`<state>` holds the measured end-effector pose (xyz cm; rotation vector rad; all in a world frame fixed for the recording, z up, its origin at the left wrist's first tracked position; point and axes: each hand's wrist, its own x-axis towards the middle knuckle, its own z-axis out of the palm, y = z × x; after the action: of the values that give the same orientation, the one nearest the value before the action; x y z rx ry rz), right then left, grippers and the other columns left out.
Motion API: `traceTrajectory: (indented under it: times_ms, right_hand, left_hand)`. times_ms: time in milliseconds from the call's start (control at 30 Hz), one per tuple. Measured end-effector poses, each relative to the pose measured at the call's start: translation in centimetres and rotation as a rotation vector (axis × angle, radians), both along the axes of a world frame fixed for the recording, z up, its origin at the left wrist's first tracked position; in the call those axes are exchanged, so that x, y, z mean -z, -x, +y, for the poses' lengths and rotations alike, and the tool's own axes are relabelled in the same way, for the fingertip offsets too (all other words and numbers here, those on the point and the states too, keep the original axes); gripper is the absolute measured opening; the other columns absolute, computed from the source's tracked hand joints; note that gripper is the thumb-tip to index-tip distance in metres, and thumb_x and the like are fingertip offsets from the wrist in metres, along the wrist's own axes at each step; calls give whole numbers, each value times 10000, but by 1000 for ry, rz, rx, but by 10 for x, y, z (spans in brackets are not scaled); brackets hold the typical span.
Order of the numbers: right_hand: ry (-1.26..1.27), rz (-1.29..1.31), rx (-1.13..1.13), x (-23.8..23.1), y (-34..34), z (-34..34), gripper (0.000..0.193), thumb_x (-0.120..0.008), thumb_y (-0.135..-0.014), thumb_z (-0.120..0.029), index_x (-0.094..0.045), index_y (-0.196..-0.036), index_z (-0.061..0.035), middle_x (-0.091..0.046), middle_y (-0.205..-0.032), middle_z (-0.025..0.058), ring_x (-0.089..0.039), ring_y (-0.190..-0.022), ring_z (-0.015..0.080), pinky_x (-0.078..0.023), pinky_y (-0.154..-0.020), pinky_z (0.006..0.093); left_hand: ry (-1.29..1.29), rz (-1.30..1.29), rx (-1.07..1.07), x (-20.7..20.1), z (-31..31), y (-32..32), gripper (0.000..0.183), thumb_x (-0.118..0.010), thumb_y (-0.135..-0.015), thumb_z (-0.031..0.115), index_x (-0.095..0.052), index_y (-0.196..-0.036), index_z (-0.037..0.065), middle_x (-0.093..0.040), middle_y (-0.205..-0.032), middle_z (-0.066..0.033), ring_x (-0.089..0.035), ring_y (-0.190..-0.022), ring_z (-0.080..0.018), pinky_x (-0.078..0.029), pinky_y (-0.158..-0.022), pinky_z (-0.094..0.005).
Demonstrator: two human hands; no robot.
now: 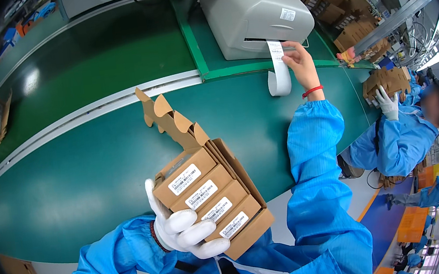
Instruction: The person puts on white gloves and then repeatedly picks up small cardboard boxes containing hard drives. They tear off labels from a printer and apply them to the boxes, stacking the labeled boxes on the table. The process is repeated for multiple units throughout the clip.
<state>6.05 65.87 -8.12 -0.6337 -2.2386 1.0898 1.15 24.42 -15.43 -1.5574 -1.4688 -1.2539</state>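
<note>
Green conveyor belt (98, 161) spans the view under both hands; a second belt lane sits beyond it, past the silver rail.

Grey label printer (254, 11) sits beyond the right hand, on the far side of the belt, with its output slot facing the person.

Stack of four brown cartons (211, 203) is held up off the belt in the left hand (184, 230). White glove, fingers wrapped around the near lower corner, closed on the stack. Each carton face already carries a white barcode label. Open flaps stick up on the far side of the stack.

Right hand (300, 63) is bare, with a red band at the wrist, reaching away to the printer slot. Thumb and fingertips are pinched shut on the label strip (278, 68), which hangs from the slot and curls below the hand.

Judgement on doing it well: pull the strip straight out along the slot line, not sideways, so it tears clean. Keep the stack level and faces up in the left hand.

A co-worker in blue, with a gloved hand on cartons, is well off beyond the right elbow.
</note>
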Motion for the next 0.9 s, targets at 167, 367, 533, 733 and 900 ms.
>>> traceTrajectory:
  times_ms: [167, 367, 533, 733, 900]
  right_hand:
    - [-56, 142, 116, 10, 2, 1, 157, -599, -760, 54, -622, -906, 1, -642, -813, 56, -597, -751, 103, -467, -683, 213]
    - [-132, 191, 223, 18, 5, -7, 111, -612, -760, 33, -606, -866, 1, -643, -786, 42, -599, -727, 93, -462, -668, 207]
    - [-403, 189, 330, 3, -10, -44, 43, -573, -790, 15, -563, -831, 5, -639, -838, 82, -612, -815, 171, -476, -717, 256]
    - [-13, 297, 107, -46, -52, -172, 48, -493, -819, 65, -502, -819, 18, -520, -825, 100, -523, -595, 120, -398, -514, 214]
    - [14, 178, -219, -68, -99, -241, 68, -583, -750, 75, -566, -776, 14, -560, -750, 120, -524, -508, 130, -388, -452, 207]
  left_hand:
    - [16, 20, 30, -5, -3, 3, 392, -556, -802, 386, -387, -1155, 386, -375, -1030, 15, -319, -1132, -183, -152, -937, -770]
    - [-17, -4, 36, -5, -5, 2, 421, -548, -811, 341, -379, -1196, 354, -385, -1061, -3, -345, -1110, -197, -189, -892, -788]
    - [-12, 13, 75, -12, -3, 6, 440, -596, -778, 296, -404, -1170, 346, -400, -1062, 16, -366, -1066, -191, -301, -804, -754]
    - [-36, 7, 70, -13, -4, 6, 449, -605, -769, 271, -407, -1165, 346, -402, -1045, 17, -371, -1048, -178, -311, -812, -746]
    - [-33, -17, 83, -11, -2, 4, 447, -586, -783, 260, -399, -1181, 342, -396, -1057, 9, -378, -1037, -194, -228, -871, -778]
